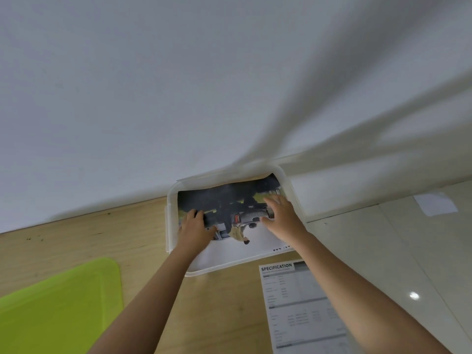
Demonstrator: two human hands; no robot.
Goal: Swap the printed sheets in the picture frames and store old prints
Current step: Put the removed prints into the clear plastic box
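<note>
1. The printed sheet (237, 200), a photo print of a dark vehicle, was seen lying face up inside a clear plastic box (171, 200). Its far edge was curled up against the box's back wall.
2. The box was set on the wooden counter (102, 241), pushed close to the white wall (153, 98).
3. Progress, judged: one print was being stored, so the storing step was under way and not finished. The sheet was not yet flat and the box was not closed.
4. No picture frames were in view, so the swap itself could not be checked.
5. A second sheet headed "SPECIFICATION" (293, 302) was left on the counter just beside the box's near corner. Whether it was old or new could not be told.
6. A lime-green lid (58, 302) was lying on the counter, well apart to the left. It was probably the box's lid and was not fitted.
7. The left hand (195, 227) was laid flat on the sheet's left part, fingers extended and nothing gripped.
8. The right hand (282, 218) was laid on the right part with fingers spread wide and the palm down, also holding nothing.
9. Both forearms were stretched forward, converging on the box.
10. Glossy tiles (383, 251) were seen to the right.
</note>
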